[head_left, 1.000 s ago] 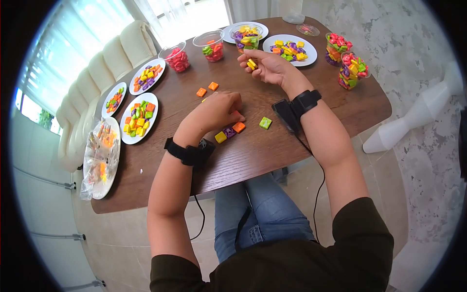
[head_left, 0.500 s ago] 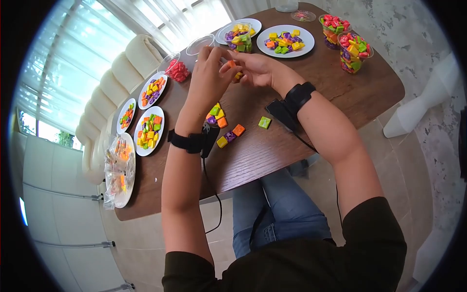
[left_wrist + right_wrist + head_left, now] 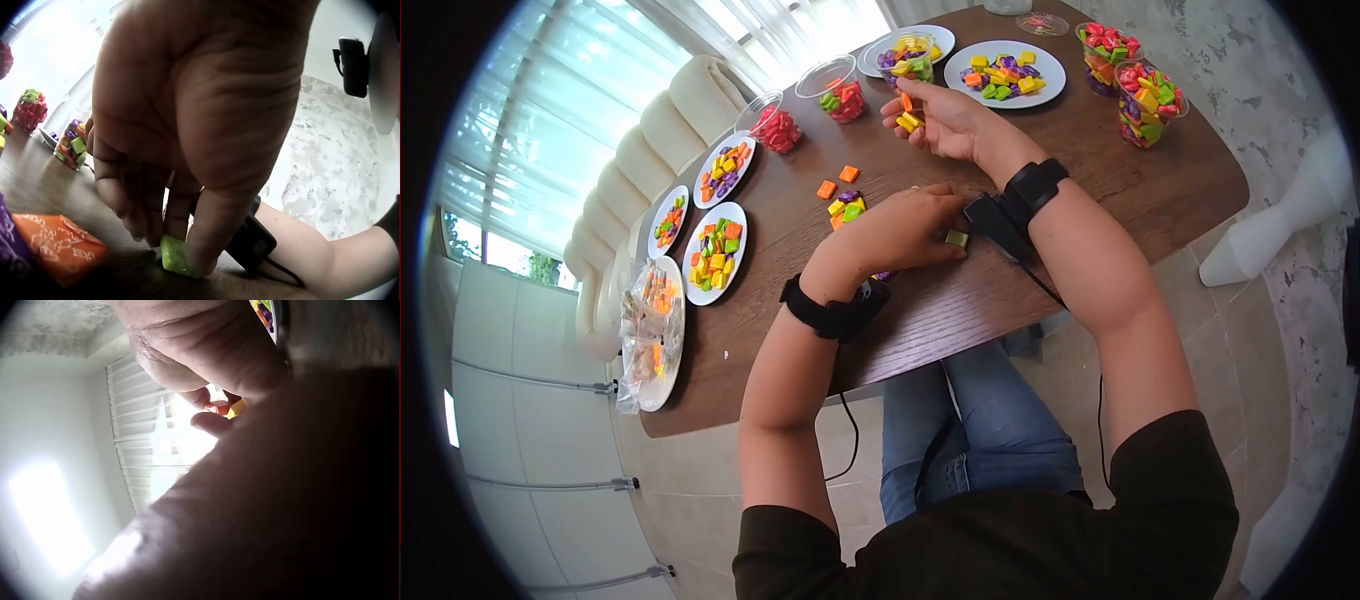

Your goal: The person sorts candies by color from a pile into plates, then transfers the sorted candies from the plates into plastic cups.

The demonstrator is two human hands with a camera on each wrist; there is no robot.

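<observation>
The left hand (image 3: 908,228) reaches down to the tabletop, its thumb and fingertips pinching a green wrapped candy (image 3: 178,256); in the head view that green candy (image 3: 957,238) shows at the fingertips. Palm up over the table, the right hand (image 3: 950,120) holds yellow candy (image 3: 909,121) and an orange candy (image 3: 906,102) in its curled fingers. The right wrist view shows the orange (image 3: 218,407) and yellow (image 3: 237,409) pieces between fingers. Beside the left hand lie loose candies (image 3: 847,208), partly hidden by it, and two orange ones (image 3: 827,188) farther back.
Plates of mixed candy (image 3: 741,240) stand at the left, near an oval plate with plastic wrapping (image 3: 668,345). Cups of candy (image 3: 778,130) line the far side, beside another plate (image 3: 1050,75). Two full cups (image 3: 1145,105) stand at the right.
The left hand first brought an orange candy from the table up to the right hand, then moved back down to the green candy. The right hand now holds the orange candy with the yellow.
</observation>
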